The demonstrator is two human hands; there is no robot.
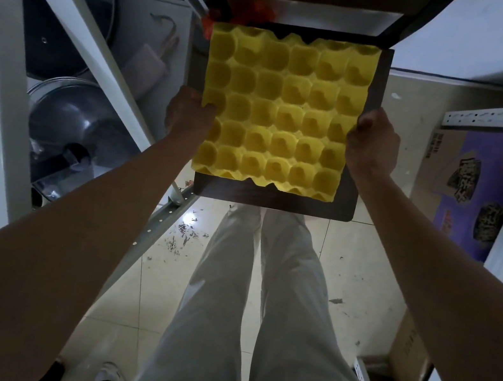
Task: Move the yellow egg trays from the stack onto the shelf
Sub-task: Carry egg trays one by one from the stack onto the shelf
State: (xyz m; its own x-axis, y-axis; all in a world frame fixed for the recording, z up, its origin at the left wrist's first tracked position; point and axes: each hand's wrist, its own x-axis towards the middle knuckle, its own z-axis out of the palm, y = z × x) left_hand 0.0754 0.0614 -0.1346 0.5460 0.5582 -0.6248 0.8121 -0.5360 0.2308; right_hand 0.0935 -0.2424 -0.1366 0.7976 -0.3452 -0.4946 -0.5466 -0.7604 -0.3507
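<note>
A person in pale trousers is standing on a tiled floor, reaching both arms forward. A dark square board is lying ahead of them, and the yellow egg tray is sitting on it, cups facing up. The left hand is gripping the tray's left edge while the right hand is clasping its right edge.
</note>
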